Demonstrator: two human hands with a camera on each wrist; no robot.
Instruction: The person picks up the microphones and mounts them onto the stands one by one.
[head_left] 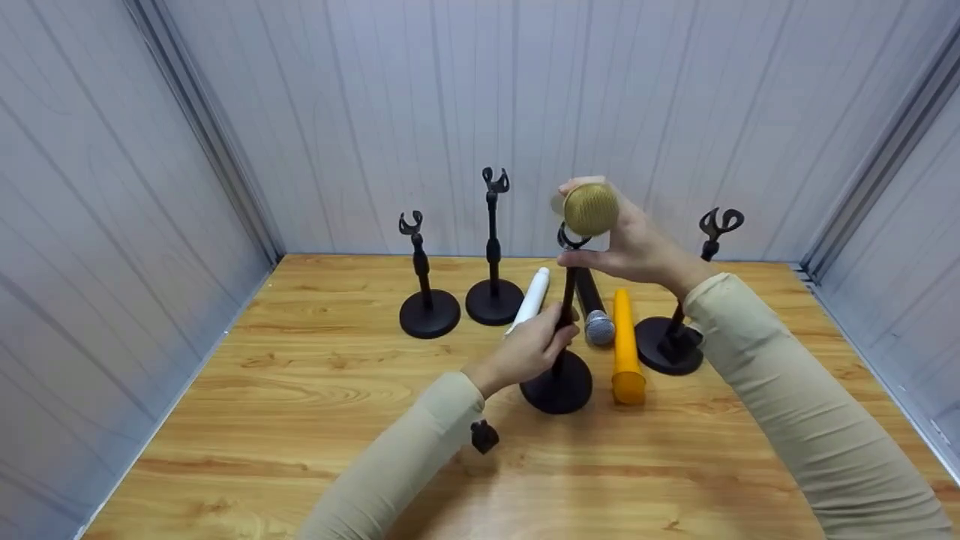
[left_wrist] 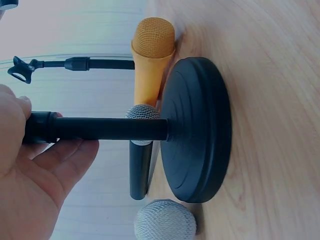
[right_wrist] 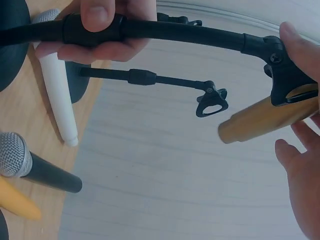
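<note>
My left hand [head_left: 531,351] grips the pole of a black desktop microphone stand, whose round base [head_left: 556,386] is near the table surface. A gold microphone [head_left: 591,210], mesh head toward me, lies at the clip [right_wrist: 290,80] atop that stand. My right hand [head_left: 637,244] holds the microphone from the right, thumb by the clip; its gold handle [right_wrist: 265,119] extends past the clip in the right wrist view. How fully it sits in the clip cannot be told. Behind the held stand lie a white microphone [head_left: 532,294], a black microphone with silver head [head_left: 598,328] and an orange microphone [head_left: 627,345].
Two more black stands, a shorter one [head_left: 429,313] and a taller one [head_left: 493,301], stand at the back left. Another stand [head_left: 669,346] is at the right, partly behind my right sleeve. Grey panel walls [head_left: 375,112] enclose the wooden table [head_left: 300,420] at back and sides.
</note>
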